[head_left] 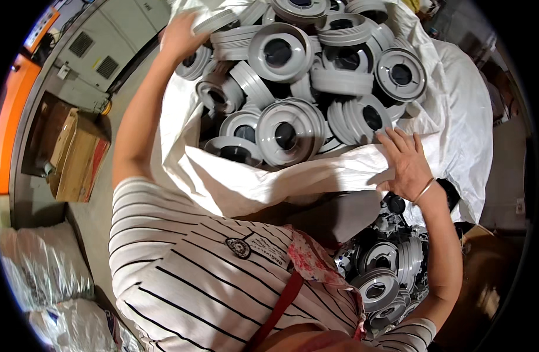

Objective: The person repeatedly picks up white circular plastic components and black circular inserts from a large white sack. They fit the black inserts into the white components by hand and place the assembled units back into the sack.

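A large white woven sack [457,111] is heaped with round grey plastic parts [285,134]. Many have wide flanged rims and dark centres, and some lie stacked on their sides. At the sack's far left side, my left hand [183,36] is closed about the edge of a grey round plastic part [215,22], its fingers partly blurred. On the near right rim of the sack rests my right hand [407,166], fingers spread, holding nothing. Its fingertips come close to a tilted stack of grey parts [359,120].
More grey parts [376,287] lie below my right forearm among dark and shiny scraps. A cardboard box [77,157] stands on the left by a grey cabinet [96,50]. Silvery plastic bags [43,264] fill the lower left. An orange panel [14,117] edges the far left.
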`<control>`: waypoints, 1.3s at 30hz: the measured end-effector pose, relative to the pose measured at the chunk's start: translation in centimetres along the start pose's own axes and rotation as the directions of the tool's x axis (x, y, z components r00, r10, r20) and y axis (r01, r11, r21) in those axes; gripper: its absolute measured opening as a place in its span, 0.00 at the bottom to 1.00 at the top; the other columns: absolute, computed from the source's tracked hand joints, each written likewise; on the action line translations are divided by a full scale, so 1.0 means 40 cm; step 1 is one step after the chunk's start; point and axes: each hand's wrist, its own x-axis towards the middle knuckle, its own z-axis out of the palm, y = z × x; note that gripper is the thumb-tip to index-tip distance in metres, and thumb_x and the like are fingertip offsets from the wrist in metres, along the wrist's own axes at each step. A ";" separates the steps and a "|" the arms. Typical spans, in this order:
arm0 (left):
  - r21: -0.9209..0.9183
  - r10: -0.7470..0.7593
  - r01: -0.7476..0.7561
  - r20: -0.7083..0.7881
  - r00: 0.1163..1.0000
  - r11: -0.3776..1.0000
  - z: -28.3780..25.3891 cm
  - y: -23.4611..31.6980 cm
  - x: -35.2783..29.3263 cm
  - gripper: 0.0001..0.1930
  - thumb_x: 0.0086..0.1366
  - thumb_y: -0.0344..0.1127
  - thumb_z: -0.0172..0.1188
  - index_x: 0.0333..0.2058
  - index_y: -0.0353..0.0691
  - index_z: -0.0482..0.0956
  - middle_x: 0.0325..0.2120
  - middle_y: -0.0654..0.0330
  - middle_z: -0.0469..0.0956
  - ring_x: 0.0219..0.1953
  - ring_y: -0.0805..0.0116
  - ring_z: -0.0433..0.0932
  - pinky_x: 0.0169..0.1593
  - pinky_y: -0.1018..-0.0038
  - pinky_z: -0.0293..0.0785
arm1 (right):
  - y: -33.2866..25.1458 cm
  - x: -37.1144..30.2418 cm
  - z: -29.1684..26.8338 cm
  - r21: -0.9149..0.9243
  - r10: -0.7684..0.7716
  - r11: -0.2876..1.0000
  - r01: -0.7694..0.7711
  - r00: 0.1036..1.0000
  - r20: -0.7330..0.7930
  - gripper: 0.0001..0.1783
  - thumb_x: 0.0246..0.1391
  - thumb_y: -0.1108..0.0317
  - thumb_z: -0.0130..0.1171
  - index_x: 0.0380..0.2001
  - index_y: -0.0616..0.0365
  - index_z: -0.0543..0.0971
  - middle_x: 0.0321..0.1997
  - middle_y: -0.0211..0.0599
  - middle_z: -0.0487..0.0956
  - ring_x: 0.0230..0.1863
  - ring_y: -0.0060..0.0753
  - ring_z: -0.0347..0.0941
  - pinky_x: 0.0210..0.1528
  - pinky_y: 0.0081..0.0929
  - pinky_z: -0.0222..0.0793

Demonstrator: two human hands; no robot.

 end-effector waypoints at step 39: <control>-0.039 -0.512 0.547 0.301 0.805 0.836 -0.267 -0.099 -0.099 0.28 0.55 0.54 0.54 0.33 0.28 0.81 0.29 0.39 0.79 0.36 0.47 0.80 0.44 0.63 0.74 | -0.014 -0.214 0.021 0.099 0.259 0.965 -0.241 0.933 -0.250 0.06 0.36 0.76 0.56 0.22 0.59 0.70 0.24 0.48 0.73 0.31 0.55 0.70 0.33 0.44 0.66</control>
